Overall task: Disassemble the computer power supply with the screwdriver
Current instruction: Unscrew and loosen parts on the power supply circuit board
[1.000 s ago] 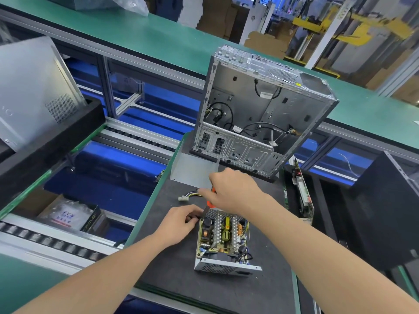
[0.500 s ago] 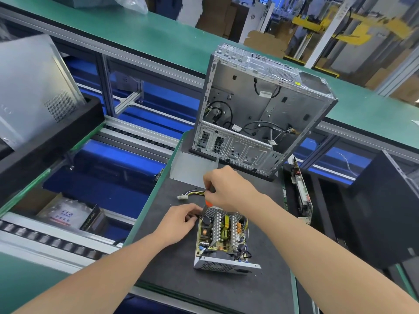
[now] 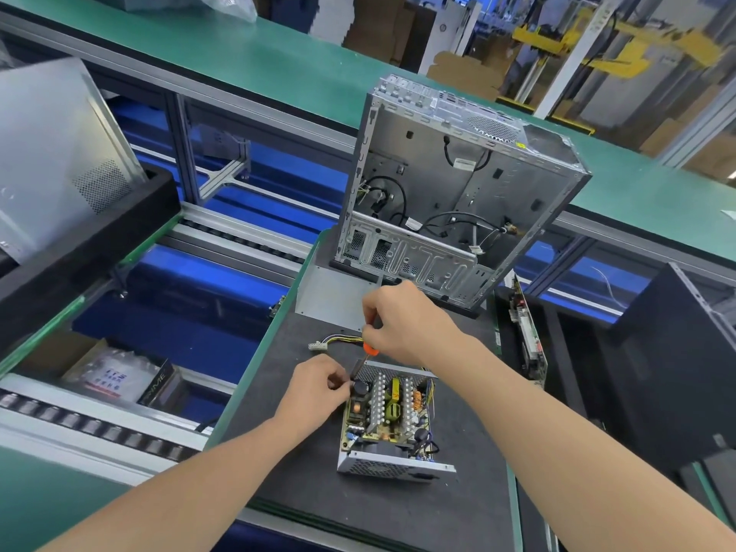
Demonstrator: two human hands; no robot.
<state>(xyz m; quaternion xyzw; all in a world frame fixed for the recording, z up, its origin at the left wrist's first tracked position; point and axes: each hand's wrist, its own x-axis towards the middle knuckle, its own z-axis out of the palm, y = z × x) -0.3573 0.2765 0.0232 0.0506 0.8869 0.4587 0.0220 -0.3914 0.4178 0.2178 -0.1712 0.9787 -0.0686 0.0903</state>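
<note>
A long green workbench [image 3: 278, 69] runs across the back. In front of it an opened computer case [image 3: 458, 201] stands upright at the far end of a dark mat [image 3: 302, 472], with a flat grey metal sheet [image 3: 330, 292] lying at its foot. The power supply [image 3: 390, 412] sits in the middle of the mat, near the person, with its lid off, so the circuit board, coils and finned heat sinks are bare inside the metal tray. I judge it a fairly heavy, stiff box with thin, sharp sheet edges and fragile parts on top. It is best held by the outer walls or the mesh end, never by the components or wires. The right hand [image 3: 410, 324] is clenched around the handle of the screwdriver [image 3: 370, 349], which points steeply down at the far left corner of the unit. The left hand [image 3: 318, 386] is curled at that same corner, thumb and forefinger pinching at the rim beside the tip. Whether a screw is also between them is too small to tell. A thin bundle of wires ending in a white plug [image 3: 316, 346] trails on the mat just beyond the left hand.
</note>
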